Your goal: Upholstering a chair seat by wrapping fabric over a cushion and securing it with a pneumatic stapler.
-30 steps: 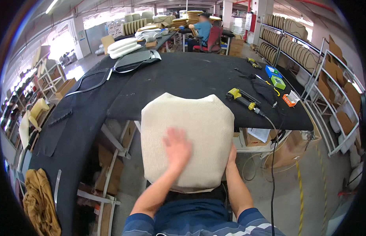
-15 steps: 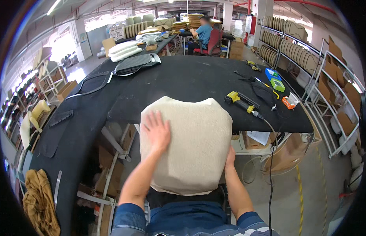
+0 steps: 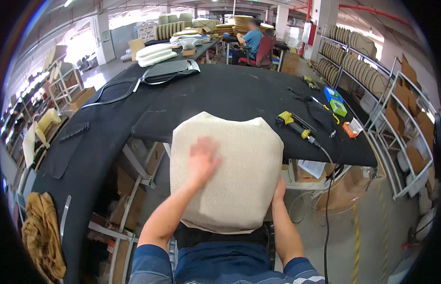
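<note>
Bare and apart, the two hands are at a broad, cream-coloured, fabric-faced panel with rounded lower corners and a shallow dip in its top edge (image 3: 234,189). Fingers spread and uncurled, the left hand (image 3: 204,160) lies over the upper left part of the panel's face and grips nothing; it is blurred, so I cannot tell how much of the palm touches. At the panel's right edge, low down, is the right hand (image 3: 279,190), its fingers out of sight behind that edge, so how far they are closed cannot be told.

The panel is in front of the person's body, its lower edge above the lap and its top overlapping the near edge of a black-covered tabletop (image 3: 206,97) in the view; whether it rests on that edge is hidden.

Just beyond the panel's upper right corner, a yellow-and-black handheld tool (image 3: 295,125) lies on the tabletop. Farther right are a small blue box (image 3: 332,94), a bright green box (image 3: 339,108) just beside it, and an open orange-and-white carton (image 3: 352,128). At the far left of the tabletop lies a dark grey, mesh-faced panel (image 3: 167,72), near a stack of white, rounded pads (image 3: 155,55)
</note>
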Demonstrator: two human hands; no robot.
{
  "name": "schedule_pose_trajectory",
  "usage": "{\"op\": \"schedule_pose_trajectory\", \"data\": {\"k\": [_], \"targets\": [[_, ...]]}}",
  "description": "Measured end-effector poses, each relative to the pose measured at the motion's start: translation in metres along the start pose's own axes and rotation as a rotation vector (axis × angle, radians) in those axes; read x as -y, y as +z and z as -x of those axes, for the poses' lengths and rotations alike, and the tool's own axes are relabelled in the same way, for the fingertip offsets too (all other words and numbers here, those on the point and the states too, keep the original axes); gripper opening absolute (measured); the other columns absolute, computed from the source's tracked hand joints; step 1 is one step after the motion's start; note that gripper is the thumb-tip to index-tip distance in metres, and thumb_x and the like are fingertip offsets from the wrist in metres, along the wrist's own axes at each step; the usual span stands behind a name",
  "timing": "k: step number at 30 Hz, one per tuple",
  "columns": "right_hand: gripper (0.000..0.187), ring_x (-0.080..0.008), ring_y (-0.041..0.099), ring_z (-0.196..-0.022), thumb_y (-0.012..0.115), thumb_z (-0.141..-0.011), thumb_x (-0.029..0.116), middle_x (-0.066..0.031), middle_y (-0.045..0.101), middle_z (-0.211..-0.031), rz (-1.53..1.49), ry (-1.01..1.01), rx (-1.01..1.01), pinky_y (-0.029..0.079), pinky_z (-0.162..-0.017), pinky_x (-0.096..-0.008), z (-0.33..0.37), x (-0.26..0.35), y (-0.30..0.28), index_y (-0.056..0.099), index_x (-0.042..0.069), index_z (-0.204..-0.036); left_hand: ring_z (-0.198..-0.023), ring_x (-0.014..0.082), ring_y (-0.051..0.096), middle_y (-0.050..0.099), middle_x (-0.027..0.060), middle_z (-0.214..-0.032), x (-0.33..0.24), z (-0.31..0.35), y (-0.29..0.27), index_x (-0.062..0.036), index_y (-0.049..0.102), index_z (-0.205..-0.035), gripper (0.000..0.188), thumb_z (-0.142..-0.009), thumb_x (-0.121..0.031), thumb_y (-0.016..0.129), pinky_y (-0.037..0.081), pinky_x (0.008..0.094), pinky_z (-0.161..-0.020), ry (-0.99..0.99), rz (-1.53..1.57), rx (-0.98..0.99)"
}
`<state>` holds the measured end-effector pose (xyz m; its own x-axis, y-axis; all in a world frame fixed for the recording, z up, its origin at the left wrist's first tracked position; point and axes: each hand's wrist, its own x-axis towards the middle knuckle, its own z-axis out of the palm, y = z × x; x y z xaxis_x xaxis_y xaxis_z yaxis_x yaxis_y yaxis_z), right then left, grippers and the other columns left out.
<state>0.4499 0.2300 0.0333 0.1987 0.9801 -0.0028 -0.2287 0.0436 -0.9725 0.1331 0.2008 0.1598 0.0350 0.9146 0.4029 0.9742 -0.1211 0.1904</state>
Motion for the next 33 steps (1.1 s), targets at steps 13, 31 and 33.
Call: {"op": "schedule_pose_trajectory", "data": {"k": [13, 31, 33], "targets": [[0.052, -0.0187, 0.065, -0.102, 0.051, -0.108, 0.044, -0.0089, 0.07, -0.12, 0.096, -0.109, 0.046, 0.05, -0.091, -0.0336, -0.007, -0.007, -0.002, 0.067, -0.002, -0.126, -0.157, 0.0273, 0.022, 0.032, 0.0052, -0.168, -0.146, 0.107, 0.093, -0.0231, 0.041, -0.159, 0.066, -0.1, -0.05, 0.054, 0.017, 0.0551, -0.127, 0.664, 0.088, 0.147], [0.048, -0.019, 0.065, -0.11, 0.052, -0.109, 0.034, -0.0115, 0.068, -0.129, -0.135, -0.068, 0.107, 0.052, -0.093, -0.034, 0.001, -0.015, -0.005, 0.061, -0.002, -0.139, -0.158, 0.0333, 0.019, 0.03, 0.0071, -0.168, -0.164, 0.045, 0.073, -0.0251, 0.049, -0.152, 0.058, -0.099, -0.047, 0.057, 0.016, 0.0603, -0.125, 0.417, -0.01, -0.057], [0.042, -0.0187, 0.067, -0.107, 0.047, -0.108, 0.033, -0.0093, 0.071, -0.121, -0.142, -0.103, 0.065, 0.054, -0.089, -0.034, 0.006, -0.006, 0.005, 0.067, 0.001, -0.126, -0.157, 0.0307, 0.021, 0.032, 0.0061, -0.168, -0.134, 0.056, 0.078, -0.0263, 0.055, -0.149, 0.055, -0.098, -0.048, 0.058, 0.016, 0.0595, -0.125, 0.729, 0.169, 0.079]]}}
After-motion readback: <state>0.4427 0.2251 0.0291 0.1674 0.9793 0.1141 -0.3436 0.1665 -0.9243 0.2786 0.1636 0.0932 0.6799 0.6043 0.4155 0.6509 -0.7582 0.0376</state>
